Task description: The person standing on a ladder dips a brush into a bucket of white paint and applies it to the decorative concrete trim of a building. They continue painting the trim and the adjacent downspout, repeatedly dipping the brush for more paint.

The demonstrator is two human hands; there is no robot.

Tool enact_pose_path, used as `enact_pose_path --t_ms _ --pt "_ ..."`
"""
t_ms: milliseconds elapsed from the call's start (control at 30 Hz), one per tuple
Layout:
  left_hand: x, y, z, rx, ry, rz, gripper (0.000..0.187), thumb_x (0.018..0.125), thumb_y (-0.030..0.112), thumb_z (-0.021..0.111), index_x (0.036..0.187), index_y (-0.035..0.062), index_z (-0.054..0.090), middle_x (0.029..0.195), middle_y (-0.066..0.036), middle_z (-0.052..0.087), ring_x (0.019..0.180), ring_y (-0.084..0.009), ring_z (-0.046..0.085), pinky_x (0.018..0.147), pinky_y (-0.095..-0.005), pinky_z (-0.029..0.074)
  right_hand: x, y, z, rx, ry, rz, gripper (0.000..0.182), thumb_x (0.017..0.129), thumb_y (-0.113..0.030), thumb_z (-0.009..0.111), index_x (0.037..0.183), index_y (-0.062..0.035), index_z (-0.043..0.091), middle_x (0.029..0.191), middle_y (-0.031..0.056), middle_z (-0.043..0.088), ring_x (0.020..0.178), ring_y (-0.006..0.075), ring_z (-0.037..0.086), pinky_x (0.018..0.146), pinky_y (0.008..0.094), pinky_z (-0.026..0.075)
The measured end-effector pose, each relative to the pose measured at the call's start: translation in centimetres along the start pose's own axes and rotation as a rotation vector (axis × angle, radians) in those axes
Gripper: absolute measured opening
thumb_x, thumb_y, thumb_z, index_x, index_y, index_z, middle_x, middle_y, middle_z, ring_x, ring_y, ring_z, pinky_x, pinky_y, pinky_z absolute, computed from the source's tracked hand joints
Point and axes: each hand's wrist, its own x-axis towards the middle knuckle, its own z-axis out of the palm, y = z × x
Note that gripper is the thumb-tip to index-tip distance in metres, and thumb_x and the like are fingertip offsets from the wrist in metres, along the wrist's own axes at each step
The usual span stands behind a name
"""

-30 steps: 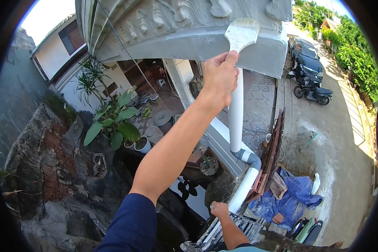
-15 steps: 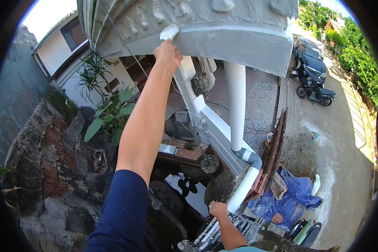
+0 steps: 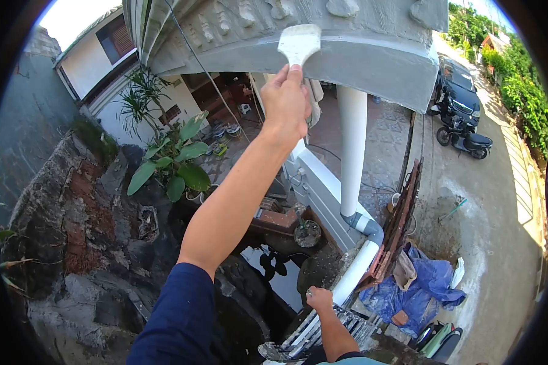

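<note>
My left hand [image 3: 286, 103], at the end of a navy sleeve, is closed on a wide, flat paintbrush [image 3: 299, 44] that looks coated in white. The brush points upward and overlaps the grey curved beam [image 3: 371, 67], just below a row of moulded ornaments [image 3: 245, 13]. Low in the view, my right hand [image 3: 319, 299] is closed in a fist. It is beside the top of a paint-spattered ladder-like frame [image 3: 341, 328]; what its fingers hold is hard to make out.
A white downpipe [image 3: 352, 152] drops from the beam to a grey elbow [image 3: 366, 226]. Below lie a dark pond [image 3: 277, 274], rough rocks [image 3: 85, 304] and a potted plant [image 3: 307, 233]. Blue tarpaulin [image 3: 420, 292] lies right; a motorbike [image 3: 466, 141] and car [image 3: 458, 88] stand on the lane.
My left hand and the paintbrush have moved right along the beam, and the brush now shows its broad face. The view has shifted slightly. My right hand stays low and closed.
</note>
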Motion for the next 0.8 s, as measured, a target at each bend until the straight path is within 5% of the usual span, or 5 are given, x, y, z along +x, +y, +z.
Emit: enact_pose_path --t_ms 167,300,433,567,800 --pt "13.1 2.6 -5.3 0.034 0.284 0.004 0.007 0.094 0.009 0.048 0.090 0.0034 0.048 0.064 -0.002 0.042 0.041 -0.0084 0.029 0.038 -0.0273 0.020 0.2 0.3 0.5 0.017 0.040 -0.028 0.021 0.073 -0.033 0.071 0.077 -0.0142 0.063 0.067 0.0126 0.067 0.066 0.0325 0.067 0.061 0.0456 0.054" --pt "12.2 1.7 -0.6 -0.079 0.334 -0.030 0.012 0.094 0.007 0.050 0.085 0.0030 0.044 0.063 -0.004 0.040 0.042 -0.0101 0.030 0.039 -0.0278 0.020 -0.3 0.2 0.3 0.024 0.051 -0.025 0.021 0.072 -0.033 0.071 0.077 -0.0137 0.063 0.067 0.0125 0.066 0.065 0.0321 0.067 0.060 0.0456 0.054" --pt "4.2 -0.4 3.2 0.003 0.055 0.103 0.012 0.094 0.013 0.054 0.097 0.0021 0.049 0.063 -0.002 0.041 0.043 -0.0080 0.030 0.038 -0.0268 0.021 -0.1 -0.2 -0.7 0.019 -0.018 0.002 0.022 0.075 -0.034 0.068 0.084 -0.0136 0.064 0.072 0.0125 0.068 0.071 0.0321 0.068 0.065 0.0458 0.054" --pt "-1.6 -1.7 5.2 0.054 -0.172 -0.028 0.042 0.095 0.015 0.055 0.135 0.0031 0.050 0.061 0.003 0.042 0.042 -0.0045 0.029 0.038 -0.0231 0.022 -0.3 -0.4 -0.1 0.012 -0.006 -0.005 0.023 0.075 -0.033 0.069 0.080 -0.0128 0.062 0.072 0.0127 0.068 0.069 0.0322 0.068 0.063 0.0455 0.054" --pt "2.8 -1.5 -2.7 0.126 0.074 0.169 0.028 0.095 0.016 0.056 0.118 0.0003 0.061 0.064 0.003 0.046 0.046 -0.0033 0.035 0.039 -0.0208 0.024 0.1 -0.1 -0.2 -0.015 -0.032 0.003 0.024 0.075 -0.035 0.070 0.081 -0.0127 0.062 0.071 0.0129 0.068 0.069 0.0321 0.068 0.063 0.0451 0.054"
